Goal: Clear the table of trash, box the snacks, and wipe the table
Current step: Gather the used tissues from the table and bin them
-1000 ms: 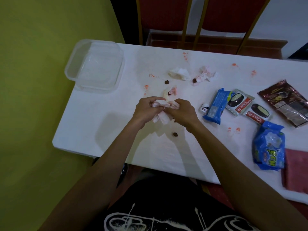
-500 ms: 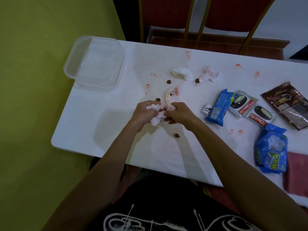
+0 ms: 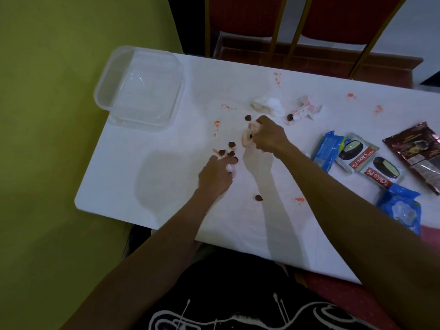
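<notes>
**Operator:** Checked the hands?

**Inspector:** Confirmed. Found the left hand (image 3: 215, 176) clamped round a small tissue wad (image 3: 230, 168), right of the clear container (image 3: 142, 121) and nearer the person than it. Found the right hand (image 3: 267, 136) farther right of the container, knuckles up, pinching a pale scrap (image 3: 247, 136).

**Operator:** Logged loose trash on the table (image 3: 142, 175)?

**Inspector:** Logged brown crumbs (image 3: 231, 148) in a cluster just beyond the left hand, between the container and the right hand. Logged a single crumb (image 3: 258, 198) right of the container, toward the near edge. Logged a white tissue (image 3: 267, 104) and a pink-stained tissue (image 3: 307, 109) right of the container, about level with its near wall. Noted red smears (image 3: 277, 77) scattered across the tabletop right of the container.

**Operator:** Located the snacks?

**Inspector:** Located all far right of the container, well apart from it. Identified a blue packet (image 3: 327, 148), then two Choco Pie packets (image 3: 356, 153) just beside it. Identified a dark brown packet (image 3: 419, 153) farthest from the container, and a blue bag (image 3: 400, 208) by the near edge.
</notes>
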`<state>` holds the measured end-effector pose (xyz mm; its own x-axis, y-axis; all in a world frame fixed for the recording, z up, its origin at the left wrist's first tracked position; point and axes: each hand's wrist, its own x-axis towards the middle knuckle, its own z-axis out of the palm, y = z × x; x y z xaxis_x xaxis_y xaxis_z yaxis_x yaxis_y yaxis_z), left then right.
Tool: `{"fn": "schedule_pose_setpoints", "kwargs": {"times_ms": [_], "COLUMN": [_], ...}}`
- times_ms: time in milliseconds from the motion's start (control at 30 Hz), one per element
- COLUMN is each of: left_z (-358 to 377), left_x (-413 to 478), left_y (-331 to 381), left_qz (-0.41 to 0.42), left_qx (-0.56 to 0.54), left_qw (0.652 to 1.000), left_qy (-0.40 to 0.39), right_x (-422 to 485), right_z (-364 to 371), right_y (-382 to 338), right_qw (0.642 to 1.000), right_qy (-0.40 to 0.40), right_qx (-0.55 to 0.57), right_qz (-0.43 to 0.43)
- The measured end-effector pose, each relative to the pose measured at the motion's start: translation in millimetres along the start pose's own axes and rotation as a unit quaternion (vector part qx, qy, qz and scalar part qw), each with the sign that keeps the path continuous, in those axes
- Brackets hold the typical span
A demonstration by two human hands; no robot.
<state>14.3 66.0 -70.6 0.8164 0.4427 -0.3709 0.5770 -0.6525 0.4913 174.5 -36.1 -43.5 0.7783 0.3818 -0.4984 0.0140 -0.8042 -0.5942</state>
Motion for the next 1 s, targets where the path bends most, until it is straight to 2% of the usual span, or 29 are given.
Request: {"fn": "schedule_pose_setpoints", "kwargs": {"times_ms": [67, 133, 233, 333, 433, 533, 633, 700, 900, 1000], "left_z": [1.9, 0.0, -8.4, -23.1, -37.5, -47.2, -54.4, -57.0, -56.7, -52.5], "left_x": [-0.4, 0.5, 1.8, 1.1, 0.7, 0.2, 0.3, 1.0, 2.3, 5.2], "left_y": [1.6, 2.6, 1.5, -1.3, -3.0, -0.8, 2.9, 3.9, 4.4, -1.6], "left_qz": [-0.004, -0.012, -0.024, -0.026, -0.036, -0.054, -0.063, -0.069, -0.102, -0.116], "left_qx": [0.011, 0.008, -0.034, -0.092, -0.149, -0.174, -0.189, -0.203, -0.261, -0.285], "left_qw": [1.000, 1.000, 0.999, 0.994, 0.987, 0.981, 0.977, 0.974, 0.959, 0.949], "left_qy": [0.002, 0.012, 0.031, 0.050, 0.056, 0.066, 0.072, 0.075, 0.051, 0.068], "right_x": [2.8, 3.6, 0.8, -6.0, -19.8, -33.9, -46.5, -51.2, -48.7, -45.4], "right_z": [1.6, 6.2, 18.8, 27.6, 26.7, 20.3, 8.3, 2.8, 5.4, 12.8], "right_y": [-6.5, -10.7, -5.9, 7.3, 14.7, 20.4, 19.5, 18.7, 18.3, 17.7], "right_qw": [1.000, 0.997, 0.986, 0.985, 0.993, 0.999, 0.981, 0.969, 0.969, 0.977], "right_qy": [-0.021, -0.034, -0.054, -0.048, -0.020, -0.006, -0.008, -0.007, 0.008, 0.007], "right_qx": [-0.006, -0.062, -0.148, -0.156, -0.104, 0.029, 0.191, 0.242, 0.236, 0.204], "right_qz": [-0.016, -0.040, -0.053, -0.056, -0.048, -0.014, 0.030, 0.046, 0.075, 0.066]}}
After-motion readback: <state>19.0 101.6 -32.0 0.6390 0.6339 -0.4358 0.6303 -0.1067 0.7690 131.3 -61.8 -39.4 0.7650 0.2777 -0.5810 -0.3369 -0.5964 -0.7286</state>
